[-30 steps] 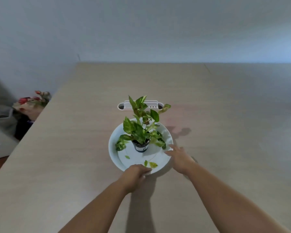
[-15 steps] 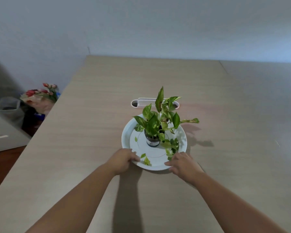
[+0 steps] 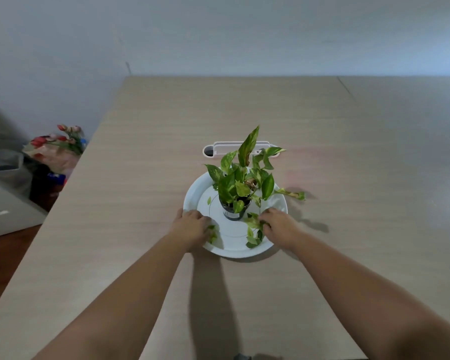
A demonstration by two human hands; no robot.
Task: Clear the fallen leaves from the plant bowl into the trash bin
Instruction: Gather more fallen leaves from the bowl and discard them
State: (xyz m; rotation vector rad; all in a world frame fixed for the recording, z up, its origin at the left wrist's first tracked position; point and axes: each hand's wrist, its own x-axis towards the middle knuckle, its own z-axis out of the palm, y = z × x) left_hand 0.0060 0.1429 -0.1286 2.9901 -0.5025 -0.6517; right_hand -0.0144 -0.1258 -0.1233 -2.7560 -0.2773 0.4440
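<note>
A white plant bowl (image 3: 266,249) sits mid-table with a small dark pot (image 3: 233,213) of green and yellow leaves standing in it. My left hand (image 3: 190,226) lies over the bowl's front-left rim, its fingers curled on a fallen leaf (image 3: 213,233). At the front right, the fingers of my right hand (image 3: 278,224) close into a cluster of leaves (image 3: 253,229) lying in the bowl. One small fallen leaf (image 3: 209,200) lies loose on the bowl's left side. A grey trash bin (image 3: 4,165) stands on the floor far left, beyond the table's edge.
A white oblong holder (image 3: 218,149) lies on the table just behind the bowl. A bouquet of red and pink flowers (image 3: 57,144) stands on the floor beside the bin. The table's left edge runs diagonally near them. One plant stem (image 3: 292,194) trails over the bowl's right rim.
The bowl has turned and the plant's leaves now trail to the right. Both hands moved from the bowl's rim into it, onto the leaves at the front.
</note>
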